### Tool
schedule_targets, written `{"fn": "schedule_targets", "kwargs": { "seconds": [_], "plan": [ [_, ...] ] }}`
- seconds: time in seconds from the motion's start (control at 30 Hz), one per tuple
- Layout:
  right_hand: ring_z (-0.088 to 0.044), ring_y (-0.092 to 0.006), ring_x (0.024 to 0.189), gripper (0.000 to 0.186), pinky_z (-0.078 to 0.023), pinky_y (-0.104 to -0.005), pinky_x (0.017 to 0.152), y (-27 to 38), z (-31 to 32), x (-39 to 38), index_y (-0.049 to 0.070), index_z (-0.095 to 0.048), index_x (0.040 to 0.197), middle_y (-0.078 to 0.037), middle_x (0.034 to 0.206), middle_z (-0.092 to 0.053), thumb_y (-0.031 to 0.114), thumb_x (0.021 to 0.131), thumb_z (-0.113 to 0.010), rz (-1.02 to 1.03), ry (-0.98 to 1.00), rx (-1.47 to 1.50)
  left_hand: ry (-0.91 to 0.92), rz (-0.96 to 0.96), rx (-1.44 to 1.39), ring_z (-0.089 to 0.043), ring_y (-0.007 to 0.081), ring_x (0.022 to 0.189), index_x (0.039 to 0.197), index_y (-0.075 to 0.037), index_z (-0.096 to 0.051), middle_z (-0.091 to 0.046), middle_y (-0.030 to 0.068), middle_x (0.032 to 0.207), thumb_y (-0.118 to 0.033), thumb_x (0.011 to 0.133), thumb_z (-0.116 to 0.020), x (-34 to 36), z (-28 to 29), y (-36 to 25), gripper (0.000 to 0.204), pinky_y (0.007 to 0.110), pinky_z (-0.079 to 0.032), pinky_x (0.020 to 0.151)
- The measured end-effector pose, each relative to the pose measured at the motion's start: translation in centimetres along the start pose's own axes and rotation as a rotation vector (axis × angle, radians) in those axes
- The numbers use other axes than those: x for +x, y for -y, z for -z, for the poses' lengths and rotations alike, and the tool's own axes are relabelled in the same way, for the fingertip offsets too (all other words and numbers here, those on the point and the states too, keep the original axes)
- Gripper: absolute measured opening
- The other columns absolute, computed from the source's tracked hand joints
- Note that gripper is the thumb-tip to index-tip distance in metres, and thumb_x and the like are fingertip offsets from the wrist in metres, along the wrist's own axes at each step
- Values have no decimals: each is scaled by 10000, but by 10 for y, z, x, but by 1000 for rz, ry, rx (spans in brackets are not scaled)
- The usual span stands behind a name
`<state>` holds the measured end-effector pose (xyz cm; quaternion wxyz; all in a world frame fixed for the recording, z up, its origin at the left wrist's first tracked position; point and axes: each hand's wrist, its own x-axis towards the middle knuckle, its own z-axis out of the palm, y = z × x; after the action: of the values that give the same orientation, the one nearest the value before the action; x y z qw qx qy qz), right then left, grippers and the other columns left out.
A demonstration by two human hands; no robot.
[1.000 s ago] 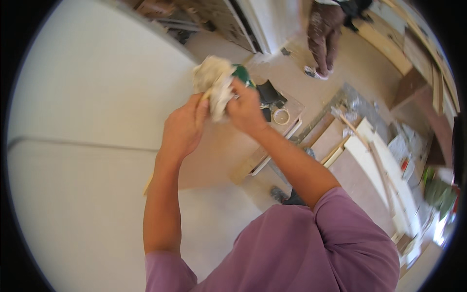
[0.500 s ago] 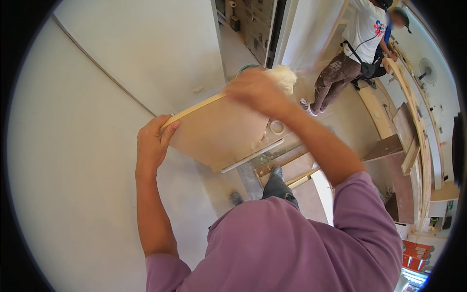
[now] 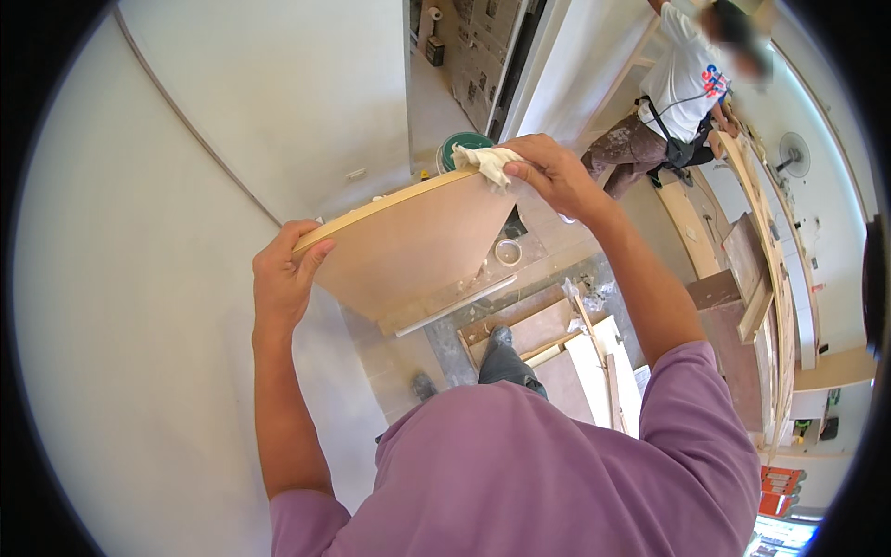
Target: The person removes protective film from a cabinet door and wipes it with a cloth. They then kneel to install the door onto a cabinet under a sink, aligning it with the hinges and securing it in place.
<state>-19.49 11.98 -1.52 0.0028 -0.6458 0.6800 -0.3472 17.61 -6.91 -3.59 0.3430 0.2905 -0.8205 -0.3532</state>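
Left hand (image 3: 286, 265): pinching near end, top edge, wooden panel (image 3: 418, 251), between both hands. Right hand (image 3: 557, 176): closed on cream cloth (image 3: 487, 162), far end. White wall (image 3: 83, 232) close left; boards (image 3: 534, 336) on floor (image 3: 371, 355); co-worker (image 3: 682, 93) beyond.

Pale wall (image 3: 139, 306) off to the left of the left hand (image 3: 284, 278), doorway (image 3: 444, 104) opening ahead between it and the right hand (image 3: 555, 181), tan floor (image 3: 659, 252) to that one's right, round fan (image 3: 794, 151) farther over, bright bluish light (image 3: 784, 537) well back there.
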Motion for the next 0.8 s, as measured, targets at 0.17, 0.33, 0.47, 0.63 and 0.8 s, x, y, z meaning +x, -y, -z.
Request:
{"fn": "schedule_targets", "kwargs": {
  "seconds": [0.17, 0.33, 0.47, 0.63, 0.8],
  "plan": [
    [-646, -251, 929, 350, -507, -335, 848, 23, 15, 15, 65, -674, 1276, -134, 1125, -705, 307, 1036, -599, -289, -164, 478, -81, 125, -114, -571, 100, 754, 1068, -38, -661, -646, 28, 838, -349, 940, -752, -10, 7, 4, 348, 263, -487, 648],
    [-583, -284, 1085, 308, -419, -401, 969, 45, 2, 36, 90, -694, 1249, -57, 1120, -717, 195, 964, -651, 299, 111, -320, 7, 180, -215, -552, 97, 670, 1013, -5, -665, -654, 34, 786, -257, 929, -759, -11, 18, 29, 281, 258, -456, 608],
    [-597, -274, 939, 257, -430, -447, 875, 75, -50, 60, 112, -732, 1126, -54, 1026, -707, 178, 878, -721, 456, 81, -225, 123, 154, -241, -557, 91, 658, 1009, -6, -679, -653, 22, 774, -221, 928, -745, 1, 14, 28, 240, 257, -471, 606],
    [-606, -273, 926, 151, -479, -417, 812, 205, -157, 90, 129, -708, 963, -65, 911, -668, 268, 907, -688, 485, 46, -198, 71, 176, -323, -592, 94, 766, 1028, -24, -672, -654, 11, 858, -280, 938, -741, -11, 17, 65, 280, 264, -509, 642],
    [-607, -298, 970, 180, -484, -426, 849, 79, -73, 68, 123, -729, 1050, -57, 1007, -700, 184, 881, -730, 470, 27, -139, 87, 130, -233, -560, 88, 705, 970, -20, -671, -649, 15, 780, -309, 941, -732, -3, 22, 30, 297, 252, -482, 617]
  ]
}}
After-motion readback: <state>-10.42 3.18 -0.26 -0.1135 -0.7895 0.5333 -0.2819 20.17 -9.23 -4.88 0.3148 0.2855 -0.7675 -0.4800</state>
